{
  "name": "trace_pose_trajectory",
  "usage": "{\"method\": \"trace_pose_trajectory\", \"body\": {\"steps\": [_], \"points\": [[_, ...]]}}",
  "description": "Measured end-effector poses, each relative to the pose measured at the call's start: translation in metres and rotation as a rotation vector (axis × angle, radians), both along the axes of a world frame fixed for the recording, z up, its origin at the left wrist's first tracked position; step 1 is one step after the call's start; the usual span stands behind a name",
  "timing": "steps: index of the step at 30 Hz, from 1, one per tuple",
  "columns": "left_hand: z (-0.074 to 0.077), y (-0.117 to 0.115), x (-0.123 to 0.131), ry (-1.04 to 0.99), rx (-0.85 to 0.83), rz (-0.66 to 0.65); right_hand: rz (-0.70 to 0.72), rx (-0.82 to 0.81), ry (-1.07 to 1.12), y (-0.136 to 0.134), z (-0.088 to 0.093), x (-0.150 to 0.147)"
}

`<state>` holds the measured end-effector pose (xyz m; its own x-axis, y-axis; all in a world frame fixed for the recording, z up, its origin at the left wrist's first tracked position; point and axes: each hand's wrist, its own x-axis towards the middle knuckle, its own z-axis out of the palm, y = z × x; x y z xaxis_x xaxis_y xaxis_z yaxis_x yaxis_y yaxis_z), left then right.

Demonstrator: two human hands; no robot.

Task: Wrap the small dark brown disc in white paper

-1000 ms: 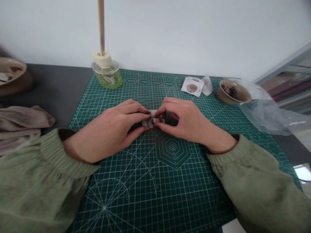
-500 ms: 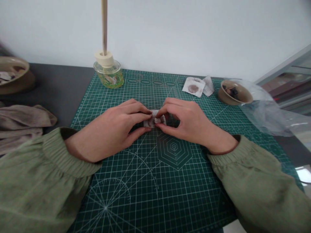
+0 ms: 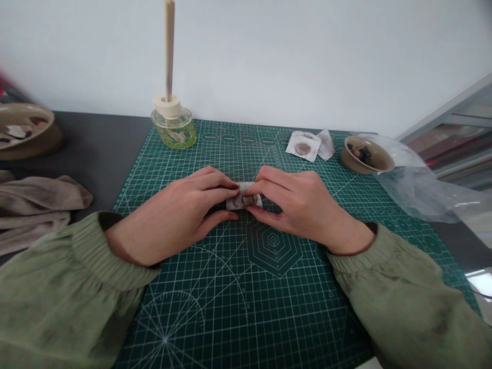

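A small white pad [image 3: 235, 203] with brown stains, perhaps a cotton pad or wipe, lies in front of me between my hands. My left hand [image 3: 192, 202] is curled at its left side, fingertips on the upper left edge and thumb by the lower edge. Thumb and fingers of my right hand [image 3: 294, 202] pinch a small round brownish piece [image 3: 248, 200], coin-like in shape, on the pad's right part. Fingertips partly cover this piece, and I cannot make out its kind. Beneath everything is a green cutting mat [image 3: 215, 318].
A reed diffuser [image 3: 175, 125] stands at the back left. Stained white pads [image 3: 303, 146] lie at the back right, beside a brown bowl [image 3: 367, 163] of dark pieces and clear plastic [image 3: 418, 197]. At left are another bowl [image 3: 34, 146] and a brown cloth [image 3: 42, 200].
My left thumb has come away from the pad's lower edge, and more of the round piece shows under my right fingers. The whole view has shifted slightly.
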<state>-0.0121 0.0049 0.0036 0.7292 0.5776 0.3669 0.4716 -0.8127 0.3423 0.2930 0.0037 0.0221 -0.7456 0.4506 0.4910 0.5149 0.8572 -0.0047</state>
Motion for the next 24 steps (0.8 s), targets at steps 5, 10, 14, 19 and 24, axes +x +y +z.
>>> {"method": "trace_pose_trajectory", "body": {"steps": [5,10,14,19,24], "points": [[0.004,-0.004,0.005,-0.043,-0.040,0.030,-0.004,-0.031,0.027,-0.001,0.000,0.001],[0.015,-0.012,0.019,-0.202,-0.257,0.169,0.009,-0.038,0.149,-0.002,-0.001,-0.001],[0.022,-0.013,0.026,-0.273,-0.456,0.228,0.053,-0.106,0.269,-0.002,0.002,-0.004],[0.028,-0.012,0.025,-0.365,-0.515,0.222,0.057,-0.248,0.365,-0.002,0.007,-0.004],[0.028,-0.014,0.023,-0.371,-0.520,0.225,0.043,-0.281,0.373,-0.003,0.009,-0.004]]}}
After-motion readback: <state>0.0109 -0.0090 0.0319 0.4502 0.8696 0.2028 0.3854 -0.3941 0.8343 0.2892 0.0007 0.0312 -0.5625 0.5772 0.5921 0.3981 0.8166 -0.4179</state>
